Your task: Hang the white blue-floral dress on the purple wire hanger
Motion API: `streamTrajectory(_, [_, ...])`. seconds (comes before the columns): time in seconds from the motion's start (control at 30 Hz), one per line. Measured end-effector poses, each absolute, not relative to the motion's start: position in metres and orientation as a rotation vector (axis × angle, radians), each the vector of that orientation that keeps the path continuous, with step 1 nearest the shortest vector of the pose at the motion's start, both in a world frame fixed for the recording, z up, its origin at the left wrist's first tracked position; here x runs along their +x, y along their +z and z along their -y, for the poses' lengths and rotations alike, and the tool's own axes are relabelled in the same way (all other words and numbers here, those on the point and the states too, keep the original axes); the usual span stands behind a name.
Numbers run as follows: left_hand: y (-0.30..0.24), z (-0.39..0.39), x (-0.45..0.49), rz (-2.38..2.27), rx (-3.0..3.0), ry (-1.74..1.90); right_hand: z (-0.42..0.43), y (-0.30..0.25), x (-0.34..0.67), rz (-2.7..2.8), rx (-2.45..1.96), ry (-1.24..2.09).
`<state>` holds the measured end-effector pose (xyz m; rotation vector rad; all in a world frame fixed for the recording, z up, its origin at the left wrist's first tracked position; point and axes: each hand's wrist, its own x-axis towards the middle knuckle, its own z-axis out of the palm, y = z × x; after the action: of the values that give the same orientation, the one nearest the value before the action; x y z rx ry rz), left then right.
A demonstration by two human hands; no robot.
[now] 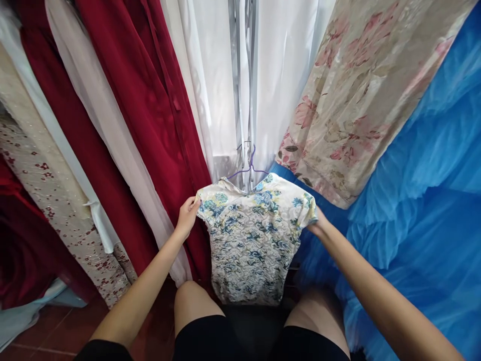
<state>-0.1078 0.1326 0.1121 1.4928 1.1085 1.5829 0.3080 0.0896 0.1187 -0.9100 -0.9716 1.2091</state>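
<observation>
A small white dress with a blue and yellow floral print (251, 240) hangs in front of me on a purple wire hanger (251, 169). My left hand (187, 216) pinches the edge of its left short sleeve. My right hand (317, 224) holds the right sleeve from behind, and the cloth hides most of its fingers. The dress is spread flat between both hands, with its hem reaching down between my knees.
Dark red velvet garments (150, 100) and white sheer cloth (210, 75) hang to the left. A pink floral brocade dress (361, 95) and a blue tulle skirt (424, 210) crowd the right. A metal rack post (244, 75) stands behind. Red floor tiles (56, 331) show at lower left.
</observation>
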Motion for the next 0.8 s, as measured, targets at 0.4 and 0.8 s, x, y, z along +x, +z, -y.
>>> streamTrajectory(0.4, [0.176, -0.116, -0.089, -1.013, 1.502, 2.036, -0.055, 0.194, 0.301, 0.9, -0.939, 1.016])
streamTrajectory(0.8, [0.215, -0.113, -0.039, -1.35, 2.506, 1.345, 0.022, 0.152, 0.288, 1.189, -1.064, 0.538])
